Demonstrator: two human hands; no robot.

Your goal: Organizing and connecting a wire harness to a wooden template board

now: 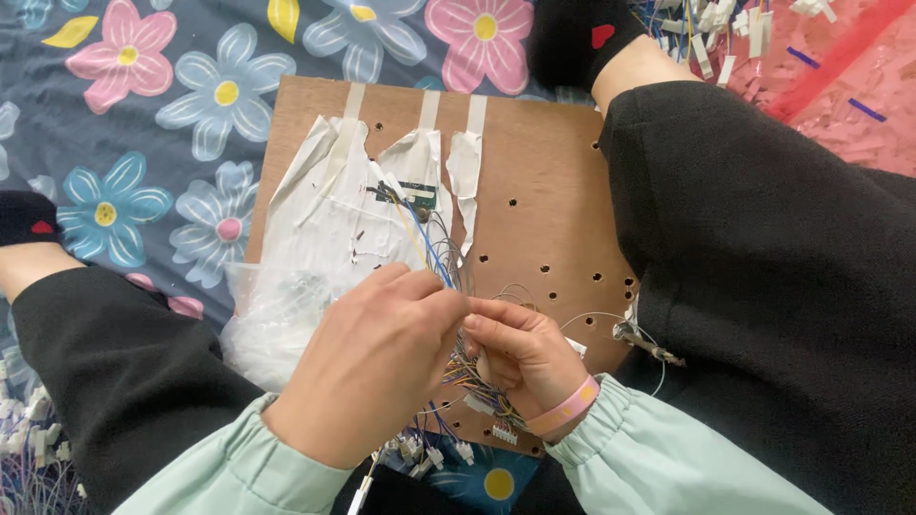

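View from above of a person seated on a flowered blanket point(143, 143), legs in black trousers spread to either side, w/ a brown wooden board point(544, 200) between them. The board has small drilled holes and 3 strips of tape along its top edge, holding torn white paper point(324, 219) flat on it.

Both hands meet at centre, just above the board's lower edge. The left hand point(372, 372), in a pale green sleeve, is closed w/ thumb and fingertips pinched on thin coloured wires point(431, 257) that run up to a small green circuit board point(417, 194) lying on the paper. The right hand point(520, 358), w/ a pink wristband point(565, 408), is curled shut around a bundle of the same multicoloured wires point(482, 386); the 2 hands' fingertips are touching. Small white connectors point(501, 434) hang from the bundle's lower end, near the wrist.

A clear plastic bag point(267, 324) lies crumpled at the board's left, just beside the left hand. Another wire piece point(649, 343) rests at the board's right edge against the trouser leg. Top right, a heap of white connectors point(716, 29) sits beside pink plastic point(840, 86).
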